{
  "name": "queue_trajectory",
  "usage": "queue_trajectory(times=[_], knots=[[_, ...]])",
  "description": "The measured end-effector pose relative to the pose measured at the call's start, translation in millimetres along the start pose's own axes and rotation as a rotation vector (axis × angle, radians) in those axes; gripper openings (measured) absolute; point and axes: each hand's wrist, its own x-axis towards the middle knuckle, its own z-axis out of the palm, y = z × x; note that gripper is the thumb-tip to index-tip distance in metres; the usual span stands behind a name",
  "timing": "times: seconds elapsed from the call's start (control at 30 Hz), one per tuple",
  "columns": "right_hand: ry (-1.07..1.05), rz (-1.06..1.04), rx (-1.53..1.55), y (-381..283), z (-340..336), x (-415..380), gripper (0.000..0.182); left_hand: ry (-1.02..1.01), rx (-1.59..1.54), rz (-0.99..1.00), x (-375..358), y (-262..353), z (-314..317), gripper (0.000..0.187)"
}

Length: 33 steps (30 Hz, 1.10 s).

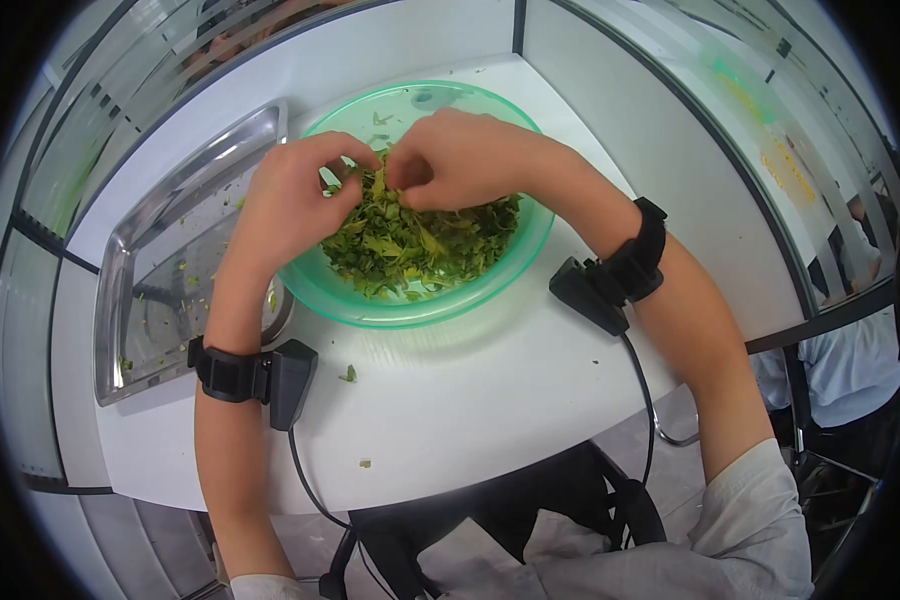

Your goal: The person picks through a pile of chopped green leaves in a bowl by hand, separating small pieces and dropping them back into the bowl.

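A translucent green bowl (420, 318) stands on the white table, with a heap of torn leafy greens (410, 250) in it. Over the left side of the heap is my left hand (295, 195), its thumb and fingertips pinched together on leafy greens. Close beside it, my right hand (460, 165) has its fingers curled in and pressed on the same bit of greens. The fingertips of both hands nearly meet above the heap. Exactly which leaf or stem each hand pinches is partly hidden by the fingers.
Left of the bowl lies a rectangular metal tray (110, 330) with scattered green bits. Leaf scraps (348, 374) dot the white table (450, 410). White partitions (660, 150) enclose the back and sides. Cables run down from the black wrist devices (292, 385). Another person (850, 370) sits beyond the right partition.
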Motion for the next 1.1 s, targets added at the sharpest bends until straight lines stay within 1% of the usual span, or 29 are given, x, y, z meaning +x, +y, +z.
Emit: queue_trajectory(times=[0.07, 0.1, 0.13, 0.2, 0.23, 0.3, 0.43, 0.53, 0.73, 0.8, 0.93, 0.97, 1.03, 1.1], knots=[[0.145, -0.106, 0.116, 11.7, 5.5, 8.8, 0.021, -0.013, -0.035, -0.016, -0.5, 3.7, -1.2, 0.016], [0.149, -0.093, 0.134, 10.0, 3.2, 7.6, 0.02, -0.029, -0.035, -0.034, 0.0, 4.5, -1.3, 0.012], [0.19, -0.119, 0.154, 16.2, 5.8, 13.2, 0.027, -0.029, -0.034, -0.033, 0.2, 4.0, -1.7, 0.012], [0.236, -0.154, 0.191, 13.9, 4.3, 11.4, 0.028, -0.084, -0.051, -0.115, 0.5, 2.1, -2.5, 0.01], [0.236, -0.154, 0.191, 12.9, 4.0, 10.9, 0.028, -0.075, -0.041, -0.078, 0.0, 1.6, -2.3, 0.009], [0.296, -0.179, 0.24, 11.6, 3.8, 10.5, 0.028, -0.051, -0.048, -0.08, 0.0, 2.1, 0.0, 0.01], [0.348, -0.21, 0.272, 16.9, 6.0, 13.5, 0.03, 0.004, -0.09, -0.076, -0.4, 2.3, 1.7, 0.014], [0.296, -0.152, 0.242, 13.0, 2.1, 10.4, 0.03, -0.009, -0.072, -0.115, 0.0, 5.9, 0.2, 0.015], [0.263, -0.15, 0.267, 11.7, 1.5, 8.9, 0.029, -0.037, -0.056, -0.077, -0.5, 5.3, -1.0, 0.013], [0.218, -0.167, 0.272, 12.3, 1.5, 9.3, 0.031, -0.039, -0.066, -0.089, -0.2, 3.9, 0.1, 0.012], [0.258, -0.19, 0.296, 12.8, 3.5, 10.6, 0.032, -0.037, -0.033, -0.083, -0.9, 4.8, -0.9, 0.01], [0.236, -0.178, 0.284, 11.0, 2.2, 8.8, 0.031, -0.037, -0.034, -0.083, -1.1, 3.3, -1.2, 0.01], [0.213, -0.165, 0.273, 9.2, 0.3, 7.7, 0.029, -0.058, 0.064, -0.11, -1.3, -1.1, -2.2, 0.011], [0.188, -0.152, 0.227, 9.0, -0.4, 8.0, 0.025, -0.058, 0.065, -0.109, -1.2, -0.1, -2.4, 0.012]])
